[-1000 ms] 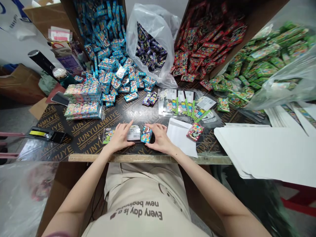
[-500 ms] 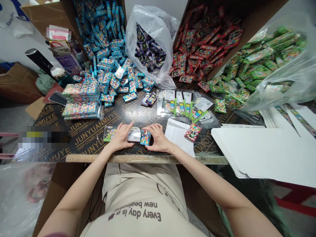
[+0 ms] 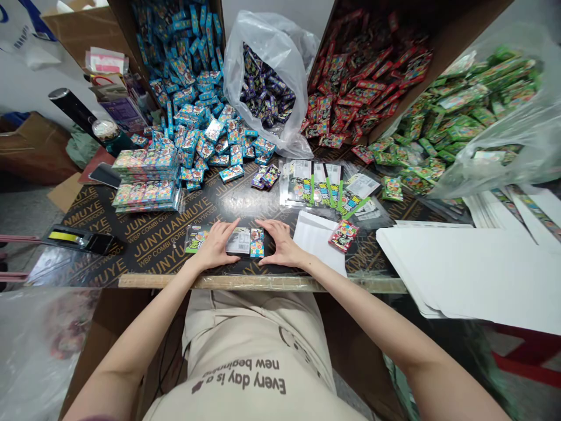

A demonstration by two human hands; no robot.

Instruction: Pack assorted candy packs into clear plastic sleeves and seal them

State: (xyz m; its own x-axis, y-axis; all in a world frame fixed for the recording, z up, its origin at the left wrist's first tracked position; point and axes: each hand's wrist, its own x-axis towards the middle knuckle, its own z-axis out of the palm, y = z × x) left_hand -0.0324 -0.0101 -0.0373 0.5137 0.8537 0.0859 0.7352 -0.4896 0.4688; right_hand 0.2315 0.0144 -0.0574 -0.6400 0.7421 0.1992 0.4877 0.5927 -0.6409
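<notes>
A flat clear packet [image 3: 240,240] with a printed green-and-black card end [image 3: 197,238] lies on the dark plywood tabletop near its front edge. My left hand [image 3: 214,243] rests across this packet, thumb and fingers spread along its lower and upper sides. At the packet's right end sits a small blue printed box [image 3: 257,243]. Just right of the box is my right hand [image 3: 281,244], its thumb and fingers apart in a wide C and nothing between them. A red printed packet [image 3: 343,235] lies on white paper [image 3: 316,237] farther right.
Blue boxes [image 3: 205,143] heap at the back, beside a bag of purple packets [image 3: 267,88], red packets [image 3: 350,93] and green packets [image 3: 464,111]. Stacked filled packs [image 3: 144,195] and a tape dispenser [image 3: 79,238] are left. Printed sleeves [image 3: 322,184] lie mid-table; white sheets [image 3: 464,263] sit right.
My right hand has loosened from the blue box and opened, its fingers now clear of the box's right side. My left hand stays over the packet. The view has shifted slightly.
</notes>
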